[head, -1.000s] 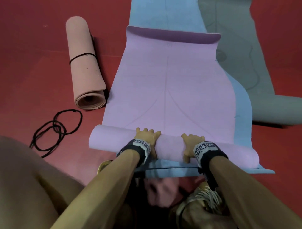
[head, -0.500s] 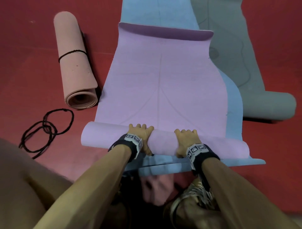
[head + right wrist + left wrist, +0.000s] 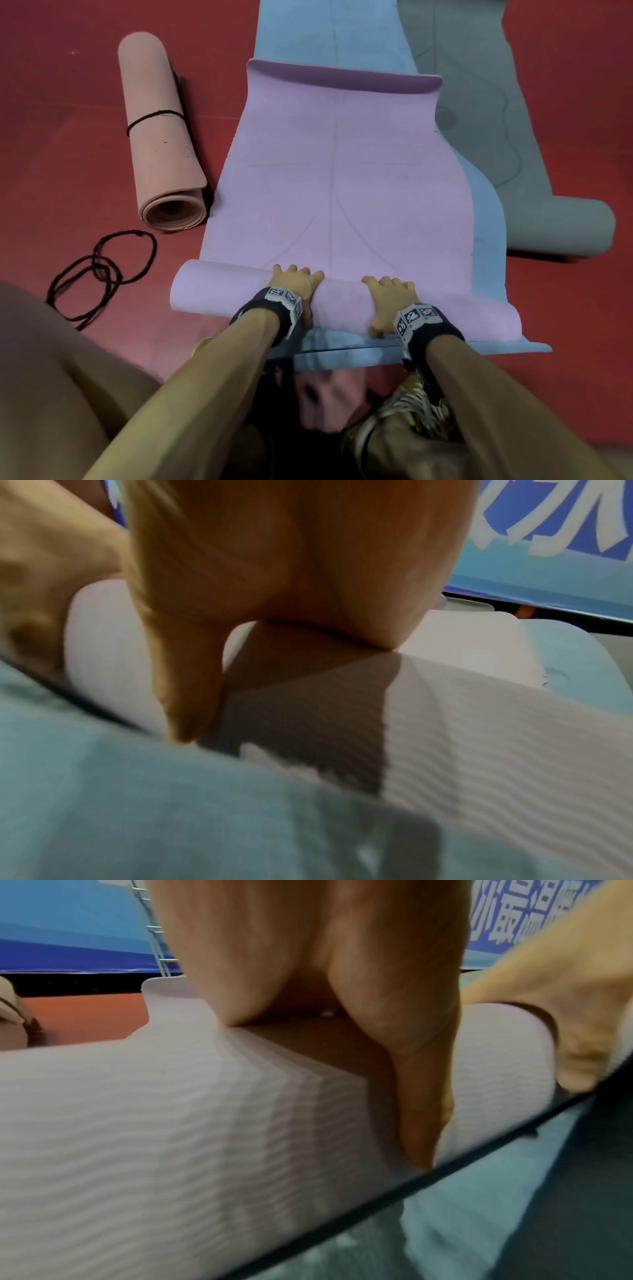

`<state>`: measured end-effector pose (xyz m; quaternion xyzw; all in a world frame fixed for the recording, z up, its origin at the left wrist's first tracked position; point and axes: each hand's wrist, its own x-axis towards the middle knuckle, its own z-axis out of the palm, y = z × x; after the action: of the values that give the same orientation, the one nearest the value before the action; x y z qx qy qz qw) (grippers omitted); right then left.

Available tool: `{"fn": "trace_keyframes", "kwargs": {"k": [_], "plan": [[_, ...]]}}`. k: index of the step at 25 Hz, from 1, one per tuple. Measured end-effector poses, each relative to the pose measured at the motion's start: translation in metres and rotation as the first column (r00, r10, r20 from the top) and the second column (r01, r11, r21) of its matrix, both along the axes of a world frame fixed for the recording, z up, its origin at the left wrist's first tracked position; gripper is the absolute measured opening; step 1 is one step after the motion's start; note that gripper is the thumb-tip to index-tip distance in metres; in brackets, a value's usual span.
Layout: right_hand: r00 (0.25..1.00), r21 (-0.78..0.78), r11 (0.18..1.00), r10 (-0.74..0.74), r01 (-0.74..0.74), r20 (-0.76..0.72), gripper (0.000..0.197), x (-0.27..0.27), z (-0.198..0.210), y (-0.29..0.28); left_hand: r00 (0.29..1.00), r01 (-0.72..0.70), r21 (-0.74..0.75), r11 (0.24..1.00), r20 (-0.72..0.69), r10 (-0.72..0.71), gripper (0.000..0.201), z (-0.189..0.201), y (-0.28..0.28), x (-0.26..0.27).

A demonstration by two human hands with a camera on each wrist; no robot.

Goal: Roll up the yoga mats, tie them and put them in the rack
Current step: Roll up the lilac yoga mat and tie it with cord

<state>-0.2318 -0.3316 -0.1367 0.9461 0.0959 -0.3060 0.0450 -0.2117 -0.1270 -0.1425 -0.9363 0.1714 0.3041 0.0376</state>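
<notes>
A lilac yoga mat (image 3: 335,178) lies lengthwise on a blue mat (image 3: 486,222), and its near end is rolled into a tube (image 3: 342,301). Both hands grip that tube side by side. My left hand (image 3: 296,281) has its fingers over the top and its thumb (image 3: 421,1096) down the near side. My right hand (image 3: 390,291) holds it the same way, thumb (image 3: 185,669) at the seam with the blue mat (image 3: 137,804). The far end of the lilac mat curls up.
A pink mat (image 3: 161,137), rolled and tied with black cord, lies on the red floor at left. A loose black cord (image 3: 102,270) lies in loops near it. A grey-green mat (image 3: 496,102) lies at right, its near end rolled (image 3: 561,226). My feet are under my arms.
The lilac roll has crept a little farther along the mat under both hands. The grip of each hand looks the same.
</notes>
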Motion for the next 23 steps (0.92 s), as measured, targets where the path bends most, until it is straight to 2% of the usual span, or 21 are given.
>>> {"fn": "trace_keyframes", "kwargs": {"k": [3,5,7,11,15,17,19,23], "plan": [[0.995,-0.006,0.999,0.04,-0.039,0.095,0.109,-0.018,-0.002,0.0,0.996,-0.022,0.016,1.0,-0.087,0.023,0.067,0.002,-0.003,0.011],[0.996,-0.005,1.0,0.027,-0.027,0.089,0.106,-0.02,-0.003,0.001,0.994,-0.019,0.045,0.999,-0.106,0.024,0.066,-0.002,-0.007,0.01],[0.999,-0.008,1.0,0.015,-0.015,0.043,0.099,-0.012,-0.001,0.003,0.998,-0.012,0.097,0.995,-0.067,0.018,0.077,-0.006,-0.005,0.004],[0.998,-0.014,1.0,-0.008,0.008,-0.063,0.087,0.008,0.001,0.005,0.999,0.028,0.029,0.999,-0.019,-0.027,0.101,-0.006,0.005,-0.006],[0.965,0.003,0.997,-0.075,0.078,-0.252,0.091,0.03,0.005,0.004,0.997,0.041,0.051,0.998,0.059,-0.044,0.117,-0.003,0.003,-0.022],[0.954,0.013,0.996,-0.077,0.085,-0.291,0.098,0.033,0.004,0.005,0.997,0.05,0.059,0.997,0.055,-0.054,0.112,-0.003,0.004,-0.021],[0.958,0.001,0.995,-0.095,0.099,-0.271,0.107,0.028,0.001,0.004,0.997,0.065,0.041,0.997,0.04,-0.067,0.101,0.001,0.004,-0.015],[0.993,0.016,0.999,-0.027,0.029,-0.117,0.115,0.004,0.0,0.002,0.998,0.058,0.038,0.998,0.013,-0.059,0.066,0.007,-0.001,-0.002]]}}
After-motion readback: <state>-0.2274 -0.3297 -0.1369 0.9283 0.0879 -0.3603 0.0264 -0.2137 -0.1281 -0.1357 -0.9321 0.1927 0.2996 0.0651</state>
